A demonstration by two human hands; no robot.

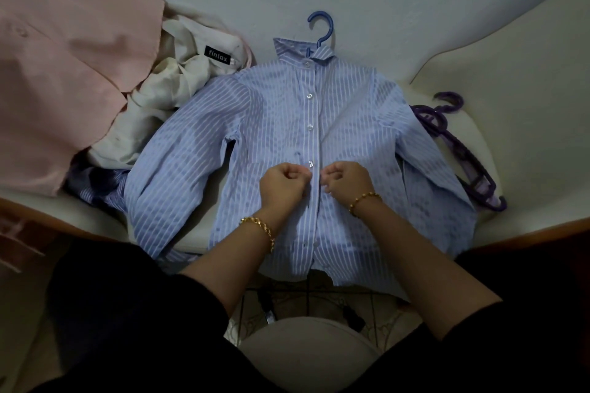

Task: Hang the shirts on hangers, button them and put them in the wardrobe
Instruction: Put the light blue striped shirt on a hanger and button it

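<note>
Evidently our left grip (282,183) and right grip (346,180) pinch the placket of the striped shirt (271,112), seemingly limp and light; a fastened button (310,164) sits just above.

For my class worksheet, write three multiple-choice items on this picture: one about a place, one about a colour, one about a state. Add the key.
1. Where do the purple plastic hangers lie?
A. On the person's right of the blue-and-white striped shirt
B. Hung on a rail
C. Inside the shirt's collar

2. What colour is the curved plastic hanger hook above the collar?
A. Red
B. Blue
C. White

3. What are the left hand and right hand doing?
A. Lying flat
B. Lifting a hanger
C. Each pinching the shirt's front edge

Key:
1 A, they lie past the sleeve on that side.
2 B, the hook shows blue.
3 C, both hands' fingers curl onto the button strip.
</note>
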